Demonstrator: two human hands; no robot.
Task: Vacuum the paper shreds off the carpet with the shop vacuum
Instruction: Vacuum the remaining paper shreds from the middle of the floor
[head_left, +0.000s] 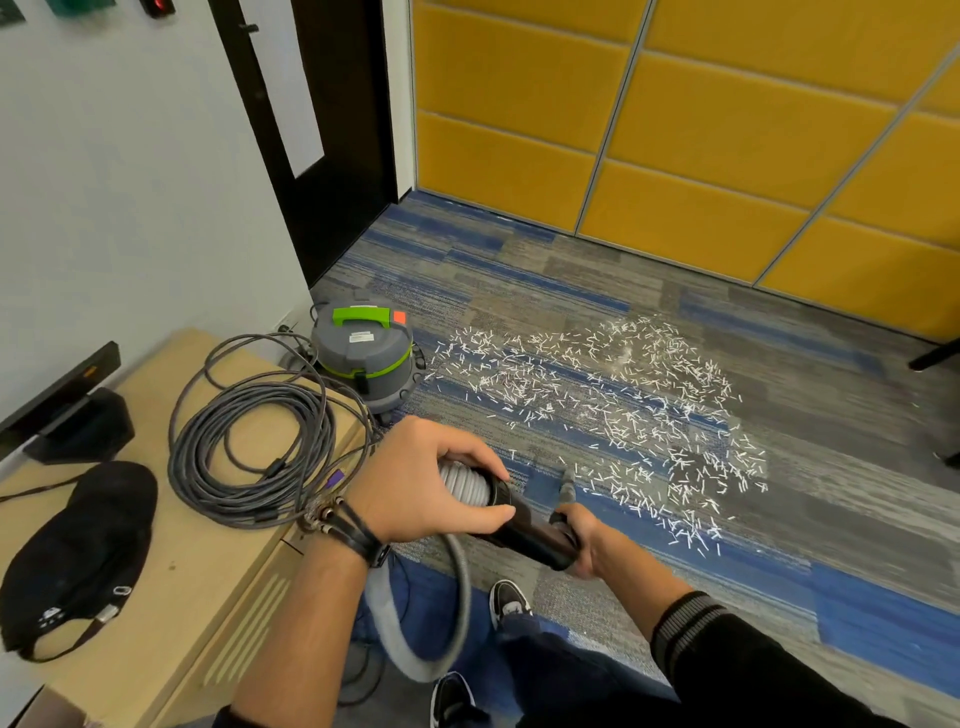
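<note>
ribbed grey hose (464, 484), thin white paper shreds (597, 405)

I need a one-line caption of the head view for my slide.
The left hand and right hand grip the hose wand, its nozzle at the near edge of paper shreds on carpet.

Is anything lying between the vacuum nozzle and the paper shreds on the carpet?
Nothing visible does. The nozzle sits at the near edge of the paper shreds, on bare carpet; the shop vacuum stands clear to the left.
</note>
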